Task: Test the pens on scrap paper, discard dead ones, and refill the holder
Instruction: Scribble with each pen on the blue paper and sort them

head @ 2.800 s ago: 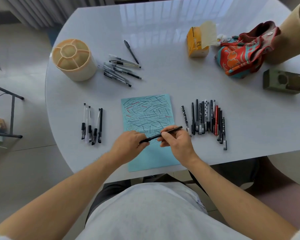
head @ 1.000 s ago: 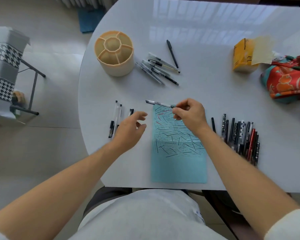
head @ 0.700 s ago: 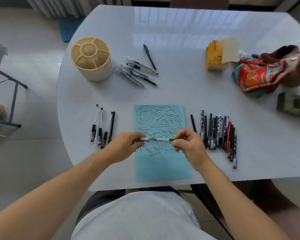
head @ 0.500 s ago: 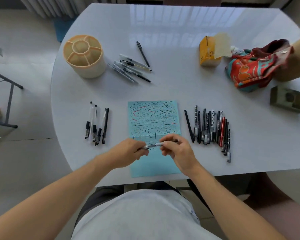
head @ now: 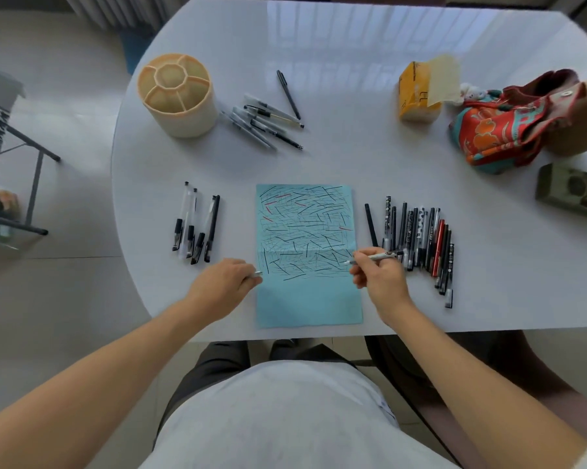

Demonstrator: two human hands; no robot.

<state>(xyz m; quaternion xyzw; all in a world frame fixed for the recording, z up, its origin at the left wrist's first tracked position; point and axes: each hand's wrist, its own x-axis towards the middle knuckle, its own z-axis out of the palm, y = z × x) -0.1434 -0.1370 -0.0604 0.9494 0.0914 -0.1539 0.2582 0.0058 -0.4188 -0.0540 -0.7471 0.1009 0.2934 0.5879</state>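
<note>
1. The left hand (head: 222, 282) rests on the table (head: 488, 282) at the left edge of the paper (head: 307, 255), fingers curled around a small pale cap (head: 257, 273) that pokes out toward the sheet.
2. The right hand (head: 378, 277) sits at the paper's right edge, thumb and fingers pinching a white pen (head: 375, 256) that lies nearly level, its tip pointing left over the sheet.
3. The blue paper is covered with short black strokes and a few red ones on its far two-thirds; its near part is bare.
4. Right of the paper, a row of pens (head: 417, 236) lies side by side, mostly black, one red.
5. Left of the paper lie four pens (head: 197, 228), well apart from the sheet.
6. Farther off, the round holder (head: 178, 96) stands upright at far left, its compartments without pens.
7. Just right of it lies a loose cluster of pens (head: 268, 120).
8. At far right sit a yellow box (head: 415, 96), a patterned cloth (head: 501, 130) and a green block (head: 571, 189).
</note>
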